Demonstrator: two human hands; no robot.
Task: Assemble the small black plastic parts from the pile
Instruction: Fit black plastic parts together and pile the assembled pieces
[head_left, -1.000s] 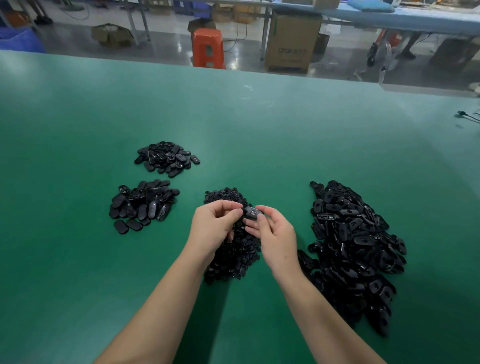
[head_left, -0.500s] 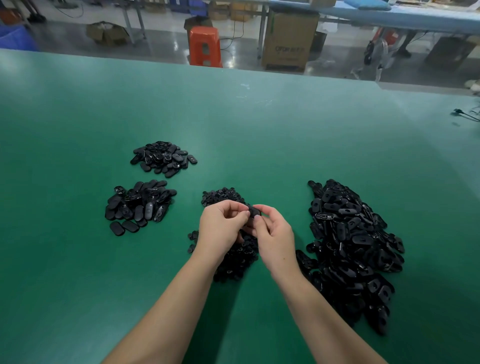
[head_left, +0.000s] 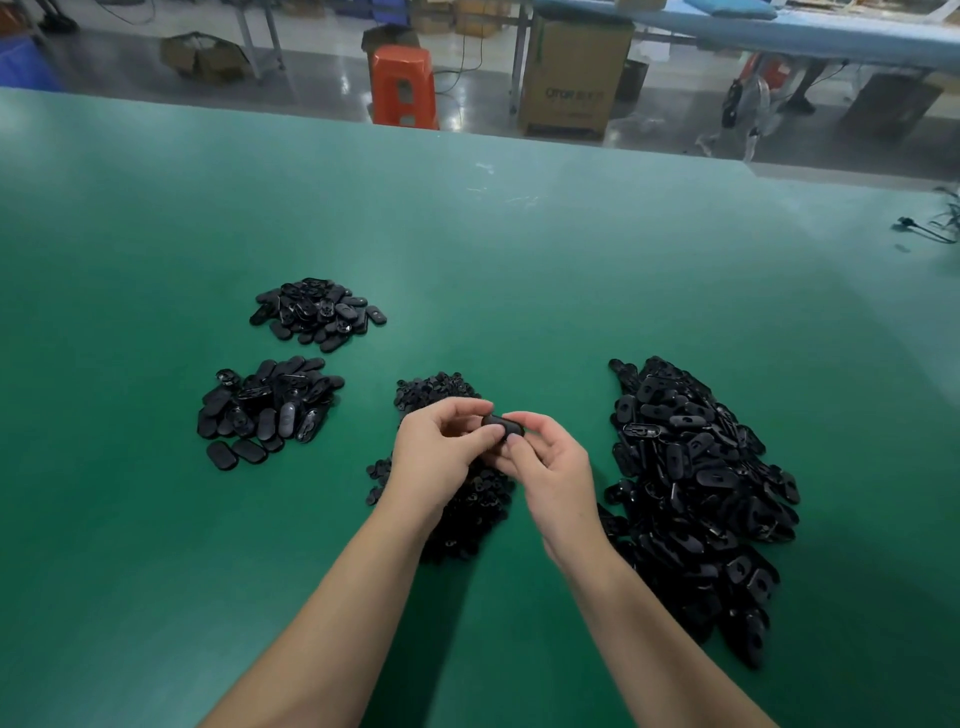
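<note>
**Both hands on one black part, mid-tabletop**

Left hand (head_left: 441, 457) and right hand (head_left: 556, 467) meet above the small-parts pile (head_left: 457, 514). Between them: one oval black part (head_left: 503, 422), held up off the green tabletop (head_left: 519, 270). Left fingers (head_left: 470, 410) are curled, pinching the part's left end; right fingers (head_left: 524, 423) are curled round its right end, thumb on the near edge. Can't tell whether it's one piece or two already mated; the hands hide its underside.

Piles on the tabletop:
- big pile (head_left: 696, 493) of slotted oval pieces, just right of the right hand, running toward the near edge
- small-parts pile directly under the hands, tiny pieces, partly hidden by both wrists
- near-left pile (head_left: 267, 410) of oval caps, well apart from the hands
- far-left pile (head_left: 317, 314), same kind of ovals, behind it

Beyond the far table edge: orange stool (head_left: 402, 85), cardboard box (head_left: 571, 78), both on the floor.
</note>
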